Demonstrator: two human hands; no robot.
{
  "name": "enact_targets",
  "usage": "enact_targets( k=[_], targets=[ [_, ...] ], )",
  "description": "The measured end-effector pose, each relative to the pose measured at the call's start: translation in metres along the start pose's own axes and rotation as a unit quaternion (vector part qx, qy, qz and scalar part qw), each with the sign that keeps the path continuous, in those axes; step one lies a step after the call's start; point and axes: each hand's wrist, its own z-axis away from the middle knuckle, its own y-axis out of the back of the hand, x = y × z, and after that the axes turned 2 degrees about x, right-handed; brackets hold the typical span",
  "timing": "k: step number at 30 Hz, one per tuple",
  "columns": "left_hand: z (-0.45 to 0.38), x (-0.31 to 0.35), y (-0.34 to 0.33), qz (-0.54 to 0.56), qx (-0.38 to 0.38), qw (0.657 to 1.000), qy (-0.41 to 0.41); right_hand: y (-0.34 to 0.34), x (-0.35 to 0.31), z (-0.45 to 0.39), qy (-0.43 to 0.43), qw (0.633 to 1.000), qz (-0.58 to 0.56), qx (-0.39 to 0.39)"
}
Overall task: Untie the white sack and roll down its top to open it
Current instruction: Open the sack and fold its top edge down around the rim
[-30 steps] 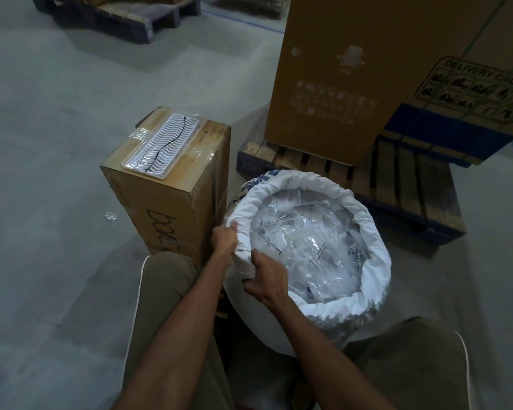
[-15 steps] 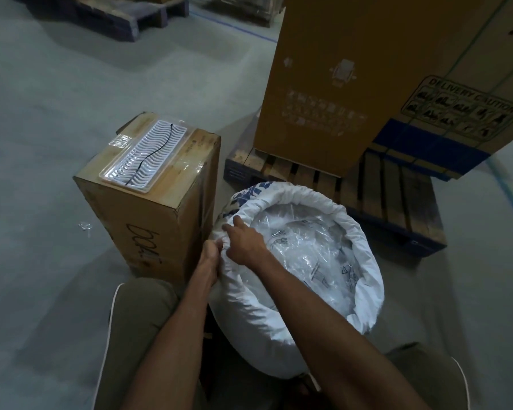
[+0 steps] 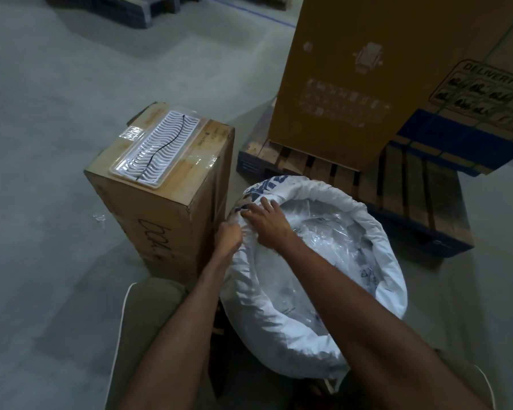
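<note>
At the white sack (image 3: 267,327) rim, left hand (image 3: 227,238), right hand (image 3: 265,224) gripping

Left hand (image 3: 227,238): forearm reaching up from lower centre, bare, fingers curled in a fist that grips the rolled rim of the white sack (image 3: 317,291) at its left edge. Right hand (image 3: 265,222): forearm entering from the lower right and crossing over the sack's open mouth, bare, palm down, fingers bent over the same rim just beyond the left hand and pinching the cloth. Both hands lie close together, nearly touching.
</note>
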Motion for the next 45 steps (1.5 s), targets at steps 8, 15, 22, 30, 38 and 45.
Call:
enact_targets(
  k=[8,15,22,30,38,45],
  targets=[
    [-0.025,0.003,-0.003,0.063,-0.015,0.995,0.07,-0.017,0.027,-0.041,0.071,0.997,-0.036,0.013],
    [-0.016,-0.001,-0.01,-0.256,0.036,0.956,-0.135,-0.002,0.034,-0.083,0.063,0.986,-0.074,-0.133],
    [-0.025,-0.004,-0.013,-0.185,0.052,0.964,-0.184,0.001,0.064,-0.083,0.032,0.953,-0.238,-0.184],
    [-0.034,0.025,-0.008,-0.162,0.003,0.978,-0.132,-0.036,0.127,-0.045,0.008,0.99,-0.136,0.039],
    [-0.075,0.066,-0.026,-0.316,-0.089,0.917,-0.225,-0.018,0.124,-0.077,-0.035,0.978,-0.176,-0.109],
    [-0.094,0.066,-0.026,-0.183,-0.014,0.959,-0.214,-0.027,0.146,-0.055,-0.006,0.974,-0.226,-0.006]
  ],
)
